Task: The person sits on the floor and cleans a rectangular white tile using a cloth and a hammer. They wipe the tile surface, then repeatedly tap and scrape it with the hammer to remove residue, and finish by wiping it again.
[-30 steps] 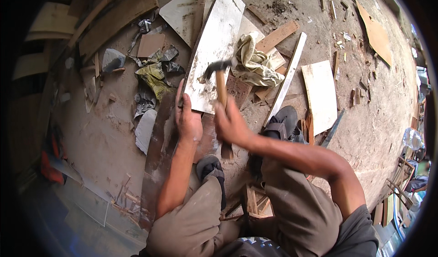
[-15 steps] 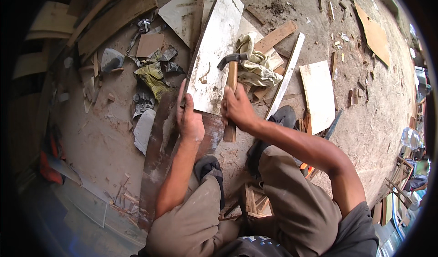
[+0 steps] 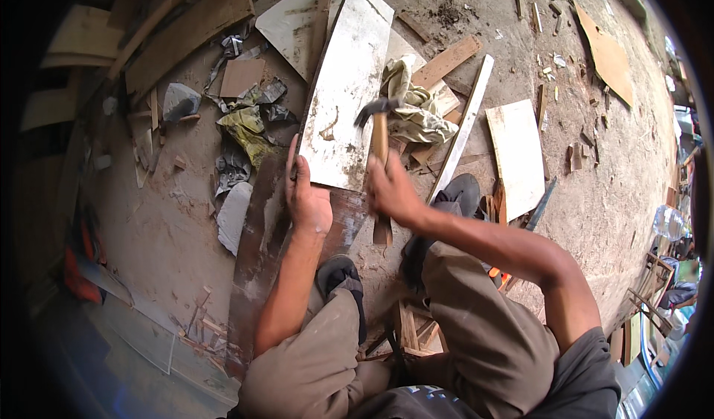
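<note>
Currently the right hand (image 3: pixel 393 191) is wrapped around a claw hammer (image 3: pixel 380 130), its head by the right edge of a stained white board (image 3: pixel 349 69); the left hand (image 3: pixel 309 202) clasps that board's lower left corner between thumb and fingers

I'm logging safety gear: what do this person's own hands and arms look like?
The left hand and right hand are gloveless, with no ring or watch discernible. Both forearms are bare. The right sleeve is short and dark grey; no left sleeve shows.
</note>
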Motion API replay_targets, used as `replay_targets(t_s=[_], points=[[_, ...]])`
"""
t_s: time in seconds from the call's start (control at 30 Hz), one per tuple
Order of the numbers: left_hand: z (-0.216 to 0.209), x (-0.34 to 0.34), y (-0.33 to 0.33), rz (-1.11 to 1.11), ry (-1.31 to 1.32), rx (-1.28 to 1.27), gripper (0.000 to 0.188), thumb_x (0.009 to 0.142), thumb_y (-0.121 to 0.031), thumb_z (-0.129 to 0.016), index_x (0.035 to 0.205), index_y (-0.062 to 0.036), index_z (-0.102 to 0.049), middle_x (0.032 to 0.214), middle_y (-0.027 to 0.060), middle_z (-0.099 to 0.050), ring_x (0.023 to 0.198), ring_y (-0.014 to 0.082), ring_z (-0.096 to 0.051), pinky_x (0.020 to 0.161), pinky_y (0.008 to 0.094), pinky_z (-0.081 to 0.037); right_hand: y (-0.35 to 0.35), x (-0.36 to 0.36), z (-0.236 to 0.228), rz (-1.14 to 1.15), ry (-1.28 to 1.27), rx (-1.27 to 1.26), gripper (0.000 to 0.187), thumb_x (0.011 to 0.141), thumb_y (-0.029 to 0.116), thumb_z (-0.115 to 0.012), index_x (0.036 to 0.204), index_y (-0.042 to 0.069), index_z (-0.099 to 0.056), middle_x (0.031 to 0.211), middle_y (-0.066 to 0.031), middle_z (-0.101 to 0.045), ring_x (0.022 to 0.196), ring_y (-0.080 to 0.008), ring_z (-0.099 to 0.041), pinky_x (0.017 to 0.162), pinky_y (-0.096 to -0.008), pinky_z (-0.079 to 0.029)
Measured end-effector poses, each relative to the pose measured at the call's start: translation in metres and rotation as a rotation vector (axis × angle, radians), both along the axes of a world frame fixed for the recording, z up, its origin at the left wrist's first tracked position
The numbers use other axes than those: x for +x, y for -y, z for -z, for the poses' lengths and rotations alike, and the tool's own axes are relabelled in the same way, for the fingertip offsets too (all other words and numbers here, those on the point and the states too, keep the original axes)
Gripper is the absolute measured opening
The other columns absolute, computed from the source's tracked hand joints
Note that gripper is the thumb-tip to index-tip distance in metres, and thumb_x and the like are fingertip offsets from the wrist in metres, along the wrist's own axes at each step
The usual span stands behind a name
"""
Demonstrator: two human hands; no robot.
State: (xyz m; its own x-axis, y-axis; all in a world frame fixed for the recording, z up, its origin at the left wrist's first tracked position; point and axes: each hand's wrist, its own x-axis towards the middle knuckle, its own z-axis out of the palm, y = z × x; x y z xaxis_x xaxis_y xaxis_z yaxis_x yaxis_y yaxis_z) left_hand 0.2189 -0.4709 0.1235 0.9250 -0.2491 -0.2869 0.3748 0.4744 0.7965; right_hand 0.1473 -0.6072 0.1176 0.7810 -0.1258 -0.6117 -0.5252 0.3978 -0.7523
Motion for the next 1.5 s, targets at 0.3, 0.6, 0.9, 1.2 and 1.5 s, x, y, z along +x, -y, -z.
replay_targets(t_s=[0.3, 0.6, 0.9, 1.2, 1.5], points=[[0.002, 0.004, -0.007, 0.013, -0.034, -0.031, 0.059, 0.102, -0.034, -0.051, 0.147, -0.0004, -0.032, 0.147, 0.0174, -0.042, 0.135, 0.03, -0.042, 0.112, 0.0437, -0.035, 0.009, 0.014, 0.005, 0.022, -0.022, -0.135, 0.023, 0.105, 0.026, -0.04, 0.105, 0.004, -0.037, 0.072, -0.0075, -0.051, 0.055, -0.016, -0.052, 0.049, -0.0342, -0.045], [0.007, 0.015, -0.017, 0.02, 0.033, -0.004, 0.06, 0.101, -0.033, -0.052, 0.147, 0.0006, -0.032, 0.146, 0.0172, -0.043, 0.134, 0.0296, -0.044, 0.112, 0.0435, -0.036, -0.027, -0.05, -0.001, -0.242, 0.111, -0.238, 0.03, 0.103, 0.026, -0.044, 0.117, 0.0, -0.038, 0.081, -0.0183, -0.054, 0.072, -0.0269, -0.057, 0.066, -0.0426, -0.047], [0.004, 0.007, -0.008, 0.004, 0.005, 0.002, 0.057, 0.103, -0.031, -0.049, 0.147, 0.0009, -0.032, 0.146, 0.0174, -0.042, 0.134, 0.0288, -0.044, 0.11, 0.0429, -0.038, -0.023, -0.038, 0.01, -0.206, 0.095, -0.349, 0.026, 0.103, 0.027, -0.043, 0.11, 0.003, -0.037, 0.076, -0.0208, -0.056, 0.065, -0.0324, -0.058, 0.06, -0.0454, -0.045], [0.001, 0.01, -0.014, -0.065, -0.129, 0.122, 0.047, 0.099, -0.035, -0.057, 0.13, -0.0008, -0.052, 0.13, 0.0111, -0.057, 0.117, 0.0208, -0.057, 0.097, 0.0365, -0.048, 0.014, 0.003, 0.002, -0.183, 0.205, -0.475, 0.027, 0.103, 0.025, -0.045, 0.116, 0.003, -0.039, 0.075, -0.0229, -0.059, 0.065, -0.0368, -0.061, 0.06, -0.0482, -0.045], [0.002, 0.017, -0.018, -0.095, -0.08, 0.19, 0.054, 0.096, -0.04, -0.061, 0.13, 0.0012, -0.051, 0.127, 0.0112, -0.058, 0.115, 0.0207, -0.058, 0.094, 0.0349, -0.05, 0.032, -0.017, -0.012, -0.45, 0.215, -0.595, 0.025, 0.102, 0.022, -0.047, 0.115, 0.002, -0.038, 0.063, -0.0242, -0.052, 0.058, -0.0432, -0.055, 0.055, -0.0502, -0.041]])
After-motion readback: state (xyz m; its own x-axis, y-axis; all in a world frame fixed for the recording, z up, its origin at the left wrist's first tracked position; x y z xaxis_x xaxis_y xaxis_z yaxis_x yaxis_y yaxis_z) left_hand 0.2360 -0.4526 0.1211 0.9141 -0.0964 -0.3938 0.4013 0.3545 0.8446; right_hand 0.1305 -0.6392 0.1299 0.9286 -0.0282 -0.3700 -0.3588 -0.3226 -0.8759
